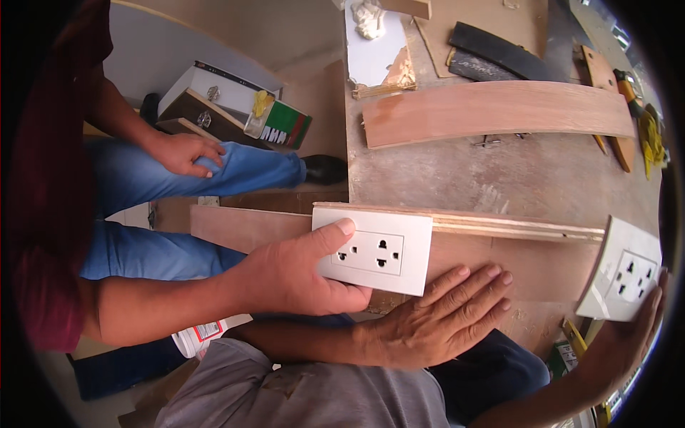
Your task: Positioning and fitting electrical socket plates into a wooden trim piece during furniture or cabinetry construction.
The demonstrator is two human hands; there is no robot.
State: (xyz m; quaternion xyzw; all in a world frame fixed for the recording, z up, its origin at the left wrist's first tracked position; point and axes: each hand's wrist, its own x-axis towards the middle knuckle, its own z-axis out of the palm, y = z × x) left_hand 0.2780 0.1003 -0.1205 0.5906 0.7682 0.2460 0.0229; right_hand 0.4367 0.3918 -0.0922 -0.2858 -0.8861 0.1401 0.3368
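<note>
My left hand [435, 321] lies flat with fingers stretched out against the face of a reddish plywood board [514, 271]. Just beside its fingers is a white double socket outlet [382, 278], pressed to the board by a co-worker's hand [300, 267], thumb on its front. At the far right, my right hand [638, 332] holds a second white socket outlet [624, 264] along its outer edge, near the board's end. This second outlet is tilted, with a strip of clear tape at its lower left. The right thumb is hidden.
A worktable [457, 171] carries a curved plywood strip [492, 110], dark curved pieces [499, 53], and a yellow-handled tool [628, 93]. The co-worker's other hand [189, 153] rests on a knee at left. Behind that leg lies a drawer-like box [207, 93]; a white tub [193, 342] stands lower left.
</note>
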